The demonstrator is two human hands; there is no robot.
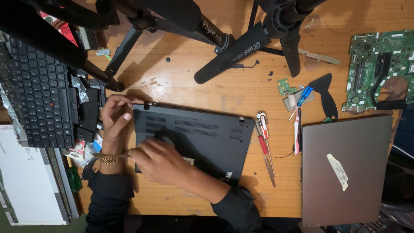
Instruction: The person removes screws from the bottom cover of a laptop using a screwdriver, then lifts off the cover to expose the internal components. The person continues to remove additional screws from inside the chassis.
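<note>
Both hands (129, 142) grip black laptop (194, 138) base's left edge.

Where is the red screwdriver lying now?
In the head view, the red screwdriver lies on the wooden table, just right of the black laptop and left of the grey laptop.

White screen panel (30, 181) bottom left; white tape label (337, 171) on grey laptop (345, 168) lid, right

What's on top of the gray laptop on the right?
A strip of white tape is stuck on the closed gray laptop lid. Whatever lies beneath the laptop is hidden.
</note>
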